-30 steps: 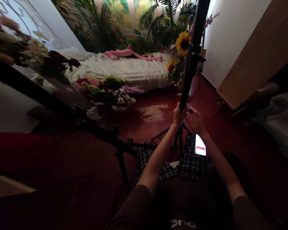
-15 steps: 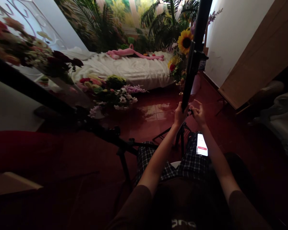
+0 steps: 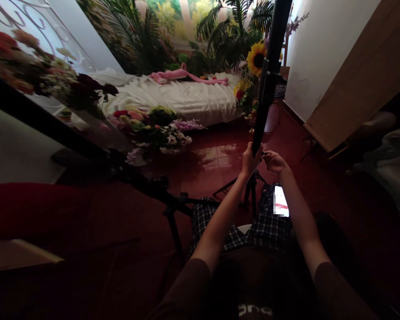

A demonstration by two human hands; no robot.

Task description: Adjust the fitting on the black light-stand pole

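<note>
A black tripod stand (image 3: 263, 98) rises in front of me, its legs spread on the floor between my knees. My left hand (image 3: 251, 160) is wrapped round its pole, low on the upright. Just to the right, my right hand (image 3: 275, 162) pinches a small dark knob (image 3: 264, 155) on the side of the pole. The knob is small and partly hidden by the fingers. A lit phone (image 3: 282, 201) lies on my right thigh, beneath the right forearm.
A second black stand (image 3: 133, 178) slants across the left side. Beyond are a white-draped bed (image 3: 193, 100) with a pink plush toy (image 3: 176, 75), flower bunches (image 3: 163, 129) and a sunflower (image 3: 256, 58). A wooden panel (image 3: 346, 80) leans at right.
My right hand's fingers, raised and spread before, have curled in and closed at the knob. The left hand keeps its hold on the pole.
</note>
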